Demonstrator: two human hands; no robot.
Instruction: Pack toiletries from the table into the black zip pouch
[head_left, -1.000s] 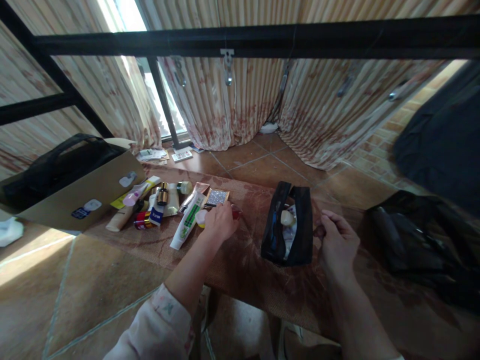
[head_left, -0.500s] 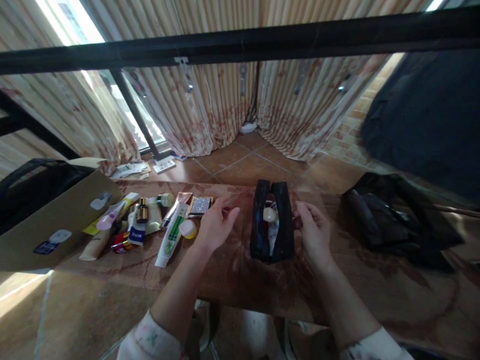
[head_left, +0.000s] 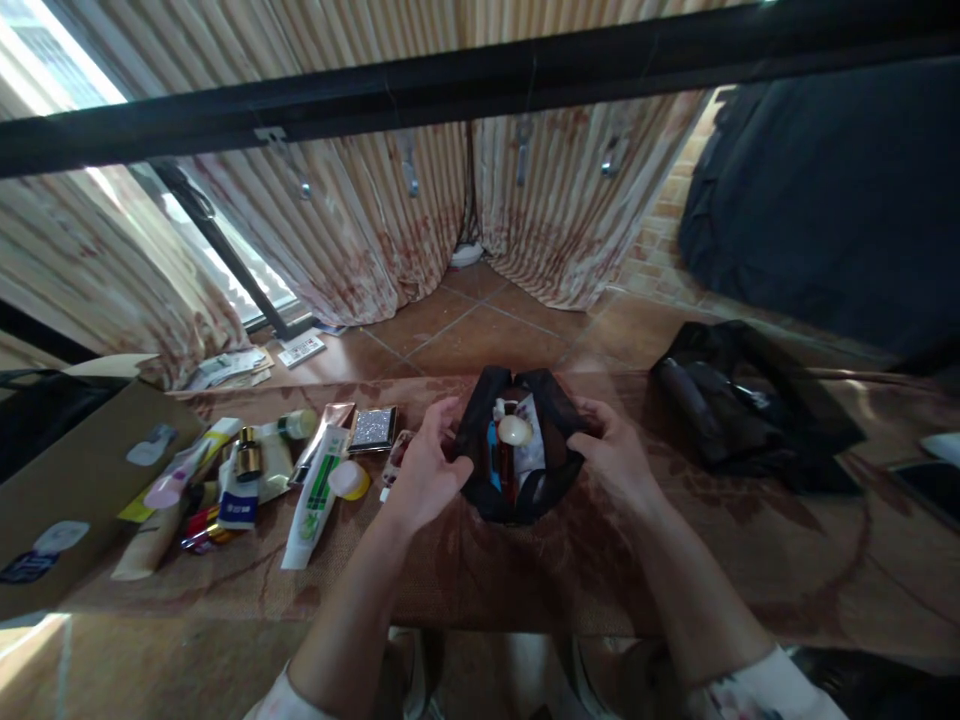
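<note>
A black pouch (head_left: 555,480) stands on the brown cloth with its mouth spread wide. Inside show a cream round-topped item (head_left: 515,431), a blue item (head_left: 493,455) and a white printed packet (head_left: 529,440). My left hand (head_left: 429,465) grips the pouch's left edge between thumb and fingers. On the opposite side, my right hand (head_left: 611,455) pinches the right edge, thumb inward. Left of my left hand lie a white-and-green tube (head_left: 315,500), a small jar with a white lid and yellow base (head_left: 349,480) and a glittery square compact (head_left: 373,428). A patterned item (head_left: 397,458) is partly hidden by that hand.
Several tubes and bottles, among them a gold-capped bottle (head_left: 247,455), lie farther left beside a cardboard box (head_left: 82,490). A black mesh bag (head_left: 742,410) rests at the right. A dark metal bar (head_left: 450,85) crosses above, before striped curtains (head_left: 360,220).
Both hands have moved onto the pouch's sides, and its mouth is now wider. The patterned item shows beside my left hand. The view has shifted slightly.
</note>
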